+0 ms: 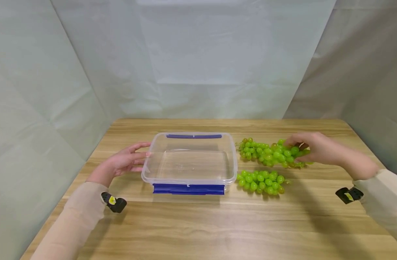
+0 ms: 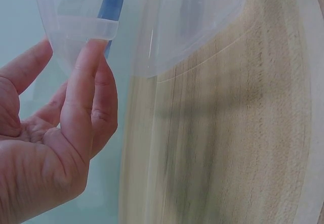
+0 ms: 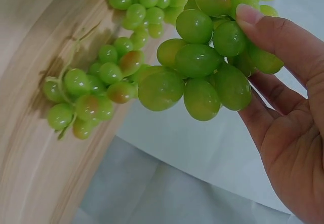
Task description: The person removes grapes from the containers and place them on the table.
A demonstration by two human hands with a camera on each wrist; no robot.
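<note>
— What does everything sit on?

— A table (image 1: pixel 218 224) of pale wood with long streaks of grain running side to side. Grey-white sheeting hangs behind it and down both sides, closing it in like a booth; faint fold lines show in the cloth.

— And in the middle?

— A clear plastic container (image 1: pixel 189 159) without a lid, blue latches at its 12 and 6 o'clock edges. The left hand (image 1: pixel 125 162) lies at its 9 o'clock side, fingers straight, their tips against the rim; the left wrist view shows one fingertip (image 2: pixel 93 49) touching the lip. That grip is apart, holding nothing.

— The fruit?

— Two bunches of green grapes at the container's 3 o'clock. The far bunch (image 1: pixel 271 153) is held at its right end by the right hand (image 1: pixel 310 146), thumb and fingers curled round the grapes, so that grip is clamped on it; the right wrist view shows the held end raised while the other end trails on the wood. The near bunch (image 1: pixel 261 182) lies on the table just beside the container's near right corner, untouched.
</note>
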